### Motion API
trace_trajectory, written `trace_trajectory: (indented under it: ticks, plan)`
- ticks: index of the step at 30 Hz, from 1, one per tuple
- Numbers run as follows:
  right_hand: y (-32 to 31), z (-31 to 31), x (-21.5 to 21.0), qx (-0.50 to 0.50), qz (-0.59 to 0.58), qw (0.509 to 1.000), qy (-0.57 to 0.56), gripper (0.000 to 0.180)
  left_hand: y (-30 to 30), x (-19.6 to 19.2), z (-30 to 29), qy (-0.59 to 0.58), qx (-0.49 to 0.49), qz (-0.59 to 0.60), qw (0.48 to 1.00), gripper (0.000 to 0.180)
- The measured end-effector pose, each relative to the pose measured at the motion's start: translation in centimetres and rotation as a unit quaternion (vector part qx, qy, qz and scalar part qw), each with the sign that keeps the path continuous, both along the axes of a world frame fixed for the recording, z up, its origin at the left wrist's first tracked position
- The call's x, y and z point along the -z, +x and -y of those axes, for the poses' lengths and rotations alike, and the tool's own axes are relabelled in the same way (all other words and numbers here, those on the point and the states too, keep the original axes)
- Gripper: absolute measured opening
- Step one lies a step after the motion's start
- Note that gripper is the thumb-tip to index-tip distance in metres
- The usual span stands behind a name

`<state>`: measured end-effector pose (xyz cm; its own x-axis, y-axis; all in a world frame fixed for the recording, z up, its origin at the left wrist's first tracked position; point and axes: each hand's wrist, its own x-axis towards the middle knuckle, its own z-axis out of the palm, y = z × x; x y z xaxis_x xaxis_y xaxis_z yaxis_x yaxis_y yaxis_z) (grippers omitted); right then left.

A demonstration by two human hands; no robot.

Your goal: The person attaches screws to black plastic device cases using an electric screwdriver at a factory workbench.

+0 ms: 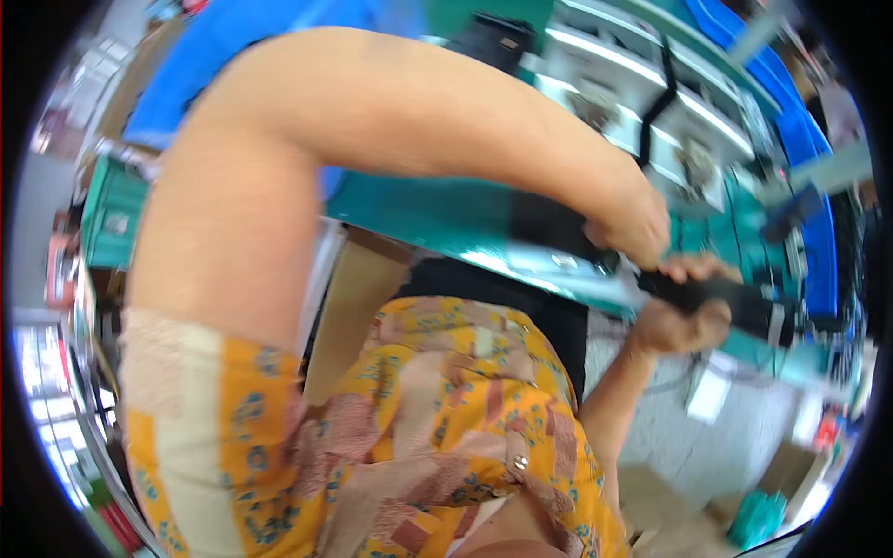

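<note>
My left arm reaches across from the left, and my left hand [634, 226] is closed with its fingers pointing down at the table edge. What it pinches is hidden and blurred. A dark, smeared part [556, 226] lies on the bench beside its fingertips. My right hand [684, 321] is wrapped round a thick black cylindrical tool, seemingly an electric screwdriver [749, 312], held nearly level. Its narrow end points left, just below my left hand; whether it touches anything there cannot be seen.
The bench has a glossy green mat [419, 209]. Beyond it stands a white lit rack [642, 70] with a black bent arm in front. Blue bins [805, 112] line the far right. A green crate [113, 212] is at left, and a cardboard box [358, 288] sits under the bench edge.
</note>
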<state>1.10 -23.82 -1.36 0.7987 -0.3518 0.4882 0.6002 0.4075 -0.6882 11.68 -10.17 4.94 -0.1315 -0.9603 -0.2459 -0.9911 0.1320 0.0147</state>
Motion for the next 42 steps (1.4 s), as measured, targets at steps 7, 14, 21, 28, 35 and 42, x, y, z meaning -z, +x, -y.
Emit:
trace_trajectory:
  ticks: [7, 14, 21, 28, 35, 42]
  plan:
    - [-0.7, 0.4, 0.1, 0.035, 0.009, 0.999, -0.030, 0.059, -2.1, 1.3, 0.3, -0.045, -0.040, 0.072, 0.996, 0.016]
    - [-1.0, -0.3, -0.6, 0.039, -0.002, 0.997, -0.063, 0.055, -3.5, 4.8, -2.8, -0.224, -0.168, 0.118, 0.953, 0.009]
    - [-0.4, -1.6, -0.9, 0.043, 0.011, 0.992, -0.117, 0.054, -5.4, 6.3, -5.8, -0.414, -0.269, 0.086, 0.865, 0.013]
    - [-0.6, -4.9, -3.3, 0.218, -0.005, 0.968, -0.123, 0.051, -12.2, 6.2, -12.6, -0.544, -0.393, -0.036, 0.741, 0.092]
    - [-0.4, -6.8, -4.1, 0.273, -0.001, 0.946, -0.177, 0.052, -12.1, 9.1, -13.7, -0.488, -0.432, -0.072, 0.755, 0.106]
    - [0.3, -0.7, -1.4, 0.047, -0.034, 0.987, -0.149, 0.048, -11.4, 8.3, -14.3, -0.436, -0.449, -0.111, 0.772, 0.091]
